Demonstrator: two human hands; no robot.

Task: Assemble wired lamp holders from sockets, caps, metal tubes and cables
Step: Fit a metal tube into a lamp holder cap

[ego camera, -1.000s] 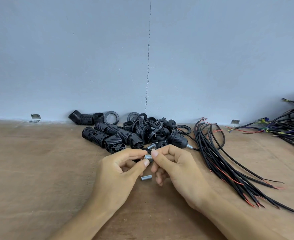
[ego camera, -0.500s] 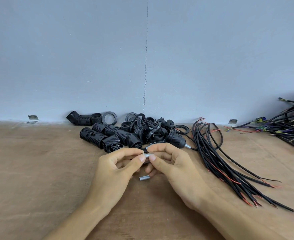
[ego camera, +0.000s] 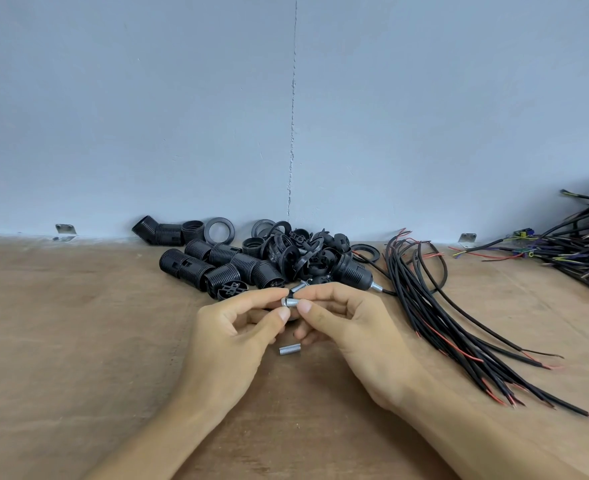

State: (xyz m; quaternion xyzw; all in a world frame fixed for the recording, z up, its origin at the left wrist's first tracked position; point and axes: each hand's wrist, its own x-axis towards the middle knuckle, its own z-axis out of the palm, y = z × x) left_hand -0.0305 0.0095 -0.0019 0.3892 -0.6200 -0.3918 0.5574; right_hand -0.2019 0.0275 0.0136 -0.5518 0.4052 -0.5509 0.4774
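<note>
2 hands meet | left hand [ego camera: 230,337] fingers pinch metal tube [ego camera: 290,301] | right hand [ego camera: 352,327] fingers pinch same tube

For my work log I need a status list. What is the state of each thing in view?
left hand, pinches one end of the held metal tube.
right hand, pinches its other end.
held metal tube, lifted above the table, roughly horizontal.
loose metal tube, lying on the table, untouched.
sockets, piled on their sides.
cables, loose bundle, untouched.
</note>
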